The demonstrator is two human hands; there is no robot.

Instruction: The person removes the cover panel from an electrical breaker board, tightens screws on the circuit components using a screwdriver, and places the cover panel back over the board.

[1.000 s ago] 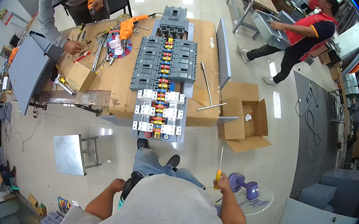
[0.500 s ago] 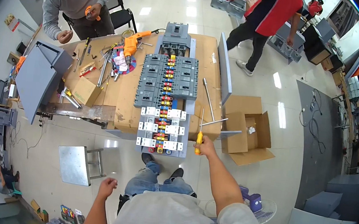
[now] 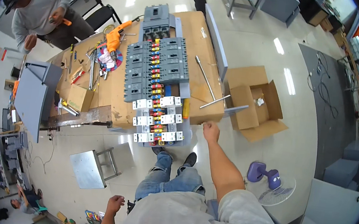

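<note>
My right hand [image 3: 210,131] is just off the table's near right edge, its fingers curled closed and nothing visible in them. The yellow screwdriver handle [image 3: 186,108] rests at the right side of a breaker assembly, left of that hand. The assembly has grey moulded-case breakers [image 3: 174,62] at the far end, white miniature breakers [image 3: 171,119] at the near end and coloured parts along the middle, all on a metal mounting plate [image 3: 185,139]. My left hand [image 3: 115,203] hangs low beside my body, empty, its fingers loosely bent and partly apart.
On the table lie a long metal rod tool [image 3: 205,77], a thinner rod [image 3: 215,101], an orange drill [image 3: 113,39] and a small carton [image 3: 80,98]. An open cardboard box [image 3: 256,103], a metal stool [image 3: 88,170] and a purple fan [image 3: 270,177] stand around. A co-worker [image 3: 44,10] is at the far left.
The screwdriver has left my right hand and now lies beside the breakers. That hand has drawn slightly right and nearer. My view has turned and shifted; the person in red has mostly left it.
</note>
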